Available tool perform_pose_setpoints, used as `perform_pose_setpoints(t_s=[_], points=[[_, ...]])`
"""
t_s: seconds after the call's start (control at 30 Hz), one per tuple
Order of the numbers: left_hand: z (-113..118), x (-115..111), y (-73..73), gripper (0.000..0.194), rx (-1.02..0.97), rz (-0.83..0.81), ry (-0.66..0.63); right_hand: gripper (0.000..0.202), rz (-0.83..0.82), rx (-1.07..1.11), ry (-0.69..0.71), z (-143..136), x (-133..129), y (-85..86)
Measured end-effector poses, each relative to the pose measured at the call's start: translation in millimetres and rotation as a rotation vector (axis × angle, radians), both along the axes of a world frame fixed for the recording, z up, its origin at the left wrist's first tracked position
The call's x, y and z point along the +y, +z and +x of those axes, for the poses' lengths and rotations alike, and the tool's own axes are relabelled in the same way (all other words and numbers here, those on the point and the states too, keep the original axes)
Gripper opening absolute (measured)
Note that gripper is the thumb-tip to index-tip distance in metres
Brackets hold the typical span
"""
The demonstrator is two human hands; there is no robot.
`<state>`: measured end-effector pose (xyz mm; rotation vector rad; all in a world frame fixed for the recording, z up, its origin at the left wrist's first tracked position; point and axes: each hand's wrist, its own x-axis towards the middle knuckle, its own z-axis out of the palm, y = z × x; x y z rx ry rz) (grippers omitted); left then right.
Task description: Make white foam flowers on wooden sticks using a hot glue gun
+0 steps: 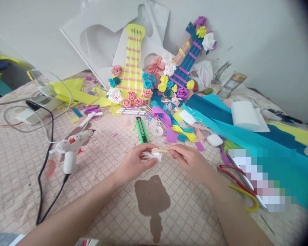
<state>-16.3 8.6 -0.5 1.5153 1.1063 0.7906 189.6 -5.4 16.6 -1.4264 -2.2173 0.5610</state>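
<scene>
My left hand point(133, 162) is closed round a small piece of white crepe paper point(155, 156) over the middle of the table. A thin wooden stick point(161, 150) lies across the top of the paper. Its right end is pinched between the thumb and fingers of my right hand point(192, 160), and its left end meets my left fingers. Just beyond the hands lies a green box cutter point(142, 130), with a white tape roll point(158, 131) beside it.
A white glue gun point(71, 150) stands at left, its cable trailing forward. Yellow point(132, 65) and blue point(186, 66) paper guitars with paper flowers lean at the back. Paper scraps, turquoise crepe sheets point(236, 136), red-handled scissors point(236, 176) and a white earbud case point(215, 139) lie rightward.
</scene>
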Motion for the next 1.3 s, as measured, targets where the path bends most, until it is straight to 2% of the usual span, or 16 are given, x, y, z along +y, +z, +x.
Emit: perform_pose_setpoints(t_s=[0.33, 0.5, 0.7, 0.97, 1.2, 1.3], points=[[-1.7, 0.2, -0.1, 0.024, 0.041, 0.028, -0.016, 0.018, -0.015, 0.02, 0.018, -0.8, 1.1, 1.5], [-3.6, 0.6, 5.3, 0.016, 0.149, 0.18, -0.085, 0.021, 0.062, -0.019, 0.07, 0.4, 0.8, -0.4], [-4.6, 0.2, 2.1, 0.024, 0.209, 0.243, -0.105, 0.022, 0.143, -0.1, 0.067, 1.1, 1.6, -3.9], [-3.9, -2.0, 11.1, 0.026, 0.244, 0.224, -0.115, 0.021, 0.121, -0.138, 0.038, -1.2, 0.4, -4.4], [-5.1, 0.4, 8.8, 0.024, 0.189, 0.31, -0.145, 0.021, 0.094, -0.149, 0.023, -1.6, 0.8, -4.3], [-5.8, 1.7, 8.0, 0.024, 0.155, 0.298, -0.147, 0.02, 0.077, -0.156, 0.023, -1.2, 0.2, -5.1]])
